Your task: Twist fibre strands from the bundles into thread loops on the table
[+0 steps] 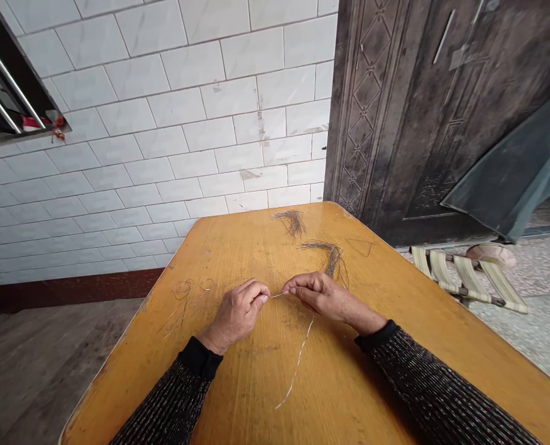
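My left hand (238, 311) and my right hand (320, 296) face each other over the wooden table (245, 389). Each pinches a thin wire (277, 295), and a short stretch of it spans the gap between the fingertips. Below my right hand, a pale twisted length of wire (298, 363) trails over the tabletop toward me; whether it joins the pinched piece is hidden by that hand. Just beyond my right hand lies a bundle of dark thin wires (333, 254). Looped loose wires (182, 293) rest to the left of my left hand.
Farther back on the table is another bundle of wires (294, 221). A white tiled wall (201, 136) stands behind the table. To the right are a dark carved door (395, 123), a hanging greenish sheet (511, 167) and a low striped seat (465, 275).
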Available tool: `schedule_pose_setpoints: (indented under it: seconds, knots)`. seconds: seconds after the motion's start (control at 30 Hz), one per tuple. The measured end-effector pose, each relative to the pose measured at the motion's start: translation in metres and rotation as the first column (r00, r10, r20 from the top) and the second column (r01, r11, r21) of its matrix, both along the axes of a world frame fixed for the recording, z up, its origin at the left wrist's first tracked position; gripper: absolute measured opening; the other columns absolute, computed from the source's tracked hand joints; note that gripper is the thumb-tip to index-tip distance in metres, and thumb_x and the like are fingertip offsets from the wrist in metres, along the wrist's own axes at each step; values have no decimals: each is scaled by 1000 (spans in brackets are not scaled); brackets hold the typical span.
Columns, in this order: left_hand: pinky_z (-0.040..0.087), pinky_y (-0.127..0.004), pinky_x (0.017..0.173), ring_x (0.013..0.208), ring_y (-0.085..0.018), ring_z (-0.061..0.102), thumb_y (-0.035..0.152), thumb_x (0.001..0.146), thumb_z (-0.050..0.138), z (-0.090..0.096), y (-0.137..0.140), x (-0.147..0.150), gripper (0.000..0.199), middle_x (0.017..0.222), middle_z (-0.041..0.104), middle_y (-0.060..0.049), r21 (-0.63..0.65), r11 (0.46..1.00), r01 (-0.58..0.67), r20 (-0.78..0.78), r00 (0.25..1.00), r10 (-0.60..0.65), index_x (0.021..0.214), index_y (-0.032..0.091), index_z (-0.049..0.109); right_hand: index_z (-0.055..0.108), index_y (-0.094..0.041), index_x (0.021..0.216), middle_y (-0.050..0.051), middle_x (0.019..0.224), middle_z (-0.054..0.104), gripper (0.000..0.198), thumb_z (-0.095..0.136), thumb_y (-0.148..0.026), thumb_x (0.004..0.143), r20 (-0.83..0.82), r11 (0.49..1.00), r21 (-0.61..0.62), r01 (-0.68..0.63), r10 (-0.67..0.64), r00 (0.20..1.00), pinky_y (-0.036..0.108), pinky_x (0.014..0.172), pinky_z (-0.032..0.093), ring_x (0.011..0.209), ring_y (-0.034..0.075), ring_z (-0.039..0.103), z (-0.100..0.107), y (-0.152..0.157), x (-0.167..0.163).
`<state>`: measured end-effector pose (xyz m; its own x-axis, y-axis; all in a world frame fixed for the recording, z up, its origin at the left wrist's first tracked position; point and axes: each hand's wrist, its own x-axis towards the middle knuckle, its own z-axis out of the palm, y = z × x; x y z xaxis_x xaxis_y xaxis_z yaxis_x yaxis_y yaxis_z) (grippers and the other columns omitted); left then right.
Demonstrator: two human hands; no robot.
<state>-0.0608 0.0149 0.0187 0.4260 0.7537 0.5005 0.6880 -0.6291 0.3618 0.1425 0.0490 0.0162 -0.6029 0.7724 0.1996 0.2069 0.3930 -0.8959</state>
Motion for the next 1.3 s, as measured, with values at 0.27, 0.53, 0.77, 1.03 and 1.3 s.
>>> schedule_pose_setpoints:
  seconds: [0.27,0.53,0.77,1.03,1.3]
  knots:
    - [39,-21,57,59,-10,49,23,82,41,3,2,-3,15,61,50,2,-265,964,33,197,980,20,73,15,51,60,-10,82,-6,48,33,27,43,-31,80,-4,1000,3,-8,8,1000,18,41,21,42,5,26,-1,0,-1]
    - [42,-27,69,81,-16,54,28,82,48,3,3,-4,16,86,59,-5,179,971,-161,75,986,150,87,16,56,59,-12,76,-4,51,38,23,42,-26,81,42,991,113,77,-82,996,18,44,27,46,7,31,-3,-1,-9]
    - [39,-23,58,66,-13,54,20,83,48,1,-3,7,14,71,60,-2,293,956,-34,-214,972,100,81,19,61,57,-13,78,-3,57,43,19,43,-25,82,21,989,139,44,-48,999,18,48,31,51,7,38,-1,-9,-15]
    - [36,-23,55,62,-12,51,16,84,43,-3,-1,-2,22,69,57,-2,317,946,-64,-190,973,129,96,19,62,53,-15,88,-7,53,37,19,43,-29,82,-20,1000,-19,0,0,1000,17,36,29,37,5,35,-6,-9,-12]
    - [34,-35,83,65,-12,49,12,84,42,4,3,-7,26,68,55,1,309,951,21,-334,938,88,93,25,63,64,-14,84,0,66,56,22,44,-23,81,62,989,135,-63,55,997,19,53,38,57,9,46,-4,-7,-7]
